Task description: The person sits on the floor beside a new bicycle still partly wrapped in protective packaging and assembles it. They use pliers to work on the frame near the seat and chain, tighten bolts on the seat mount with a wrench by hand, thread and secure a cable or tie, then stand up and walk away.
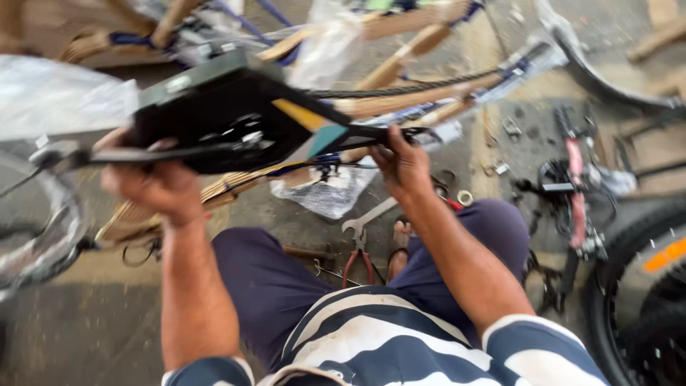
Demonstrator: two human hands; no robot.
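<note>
Blurrily, both hands, left (153, 186) and right (404, 166), grip a black chain guard (229, 114), fingertips hidden

Left hand (161, 187) and right hand (404, 166) are gripping a black chain guard (229, 114) on a wrapped bicycle frame (400, 96); wrench (368, 218) and pliers (359, 261) lying on floor (86, 314).

2 hands (161, 187), 1 black chain guard (229, 114), 1 spanner (370, 216), 1 pr red-handled pliers (357, 259), 1 tyre (636, 293)

Both forearms reach forward, bare. Left hand (158, 187) curled in a grip; right hand (404, 166) fingers pinched closed
</note>
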